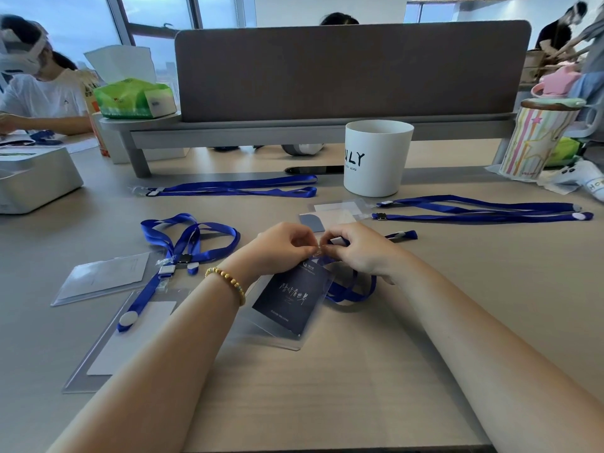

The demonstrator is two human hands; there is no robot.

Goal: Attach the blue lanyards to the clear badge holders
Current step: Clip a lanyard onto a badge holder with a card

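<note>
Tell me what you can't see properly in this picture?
- The lanyard clip, head view: both hands' fingertips cover it, so whether it is hooked on yet cannot be told.
- The badge holder: its top edge is hidden under the left hand and right hand.
- The card's small print: too small to read.
- The cup lettering: its left part curves out of sight.
- Both elbows: cut off by the bottom edge.

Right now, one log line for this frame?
left hand: pinches holder top | right hand: pinches lanyard clip | stage: clipping, unconfirmed
</note>
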